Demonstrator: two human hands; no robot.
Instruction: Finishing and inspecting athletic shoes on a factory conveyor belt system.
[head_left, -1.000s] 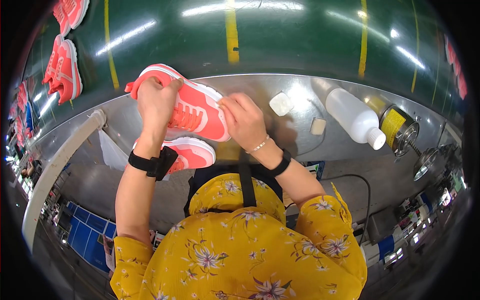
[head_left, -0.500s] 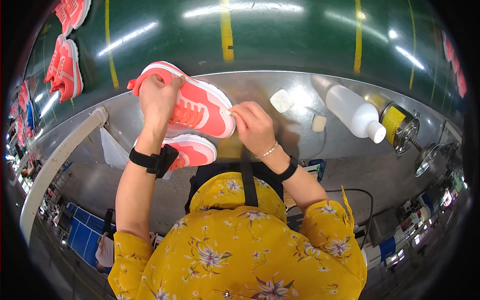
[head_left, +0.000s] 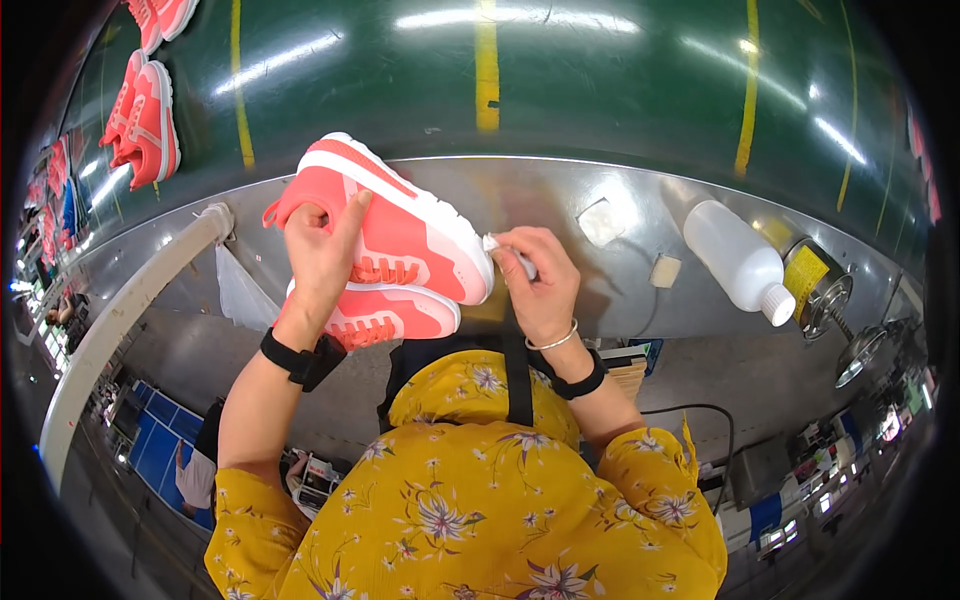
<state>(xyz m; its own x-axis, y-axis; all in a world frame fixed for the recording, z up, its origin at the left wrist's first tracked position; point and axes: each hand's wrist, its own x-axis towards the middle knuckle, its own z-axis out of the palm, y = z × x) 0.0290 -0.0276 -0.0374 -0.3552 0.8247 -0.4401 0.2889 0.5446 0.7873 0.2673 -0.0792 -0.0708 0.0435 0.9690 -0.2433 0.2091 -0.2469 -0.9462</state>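
Note:
My left hand (head_left: 320, 255) grips a coral-pink sneaker (head_left: 400, 225) with a white sole, holding it tilted above the metal bench. My right hand (head_left: 535, 280) pinches a small white wad (head_left: 497, 244) and presses it against the toe end of that sneaker's sole. A second matching sneaker (head_left: 385, 315) lies on the bench just below the held one. Both wrists wear black bands, and the right also carries a thin bangle.
A white plastic bottle (head_left: 738, 262) lies on the metal bench (head_left: 620, 195) at right, beside a yellow-labelled metal can (head_left: 815, 285). Two small white pads (head_left: 603, 222) sit near the middle. More pink sneakers (head_left: 145, 125) rest on the green belt at far left.
The held sneaker has been turned and tilted slightly, and my right hand has shifted from its upper side to the toe end of the sole.

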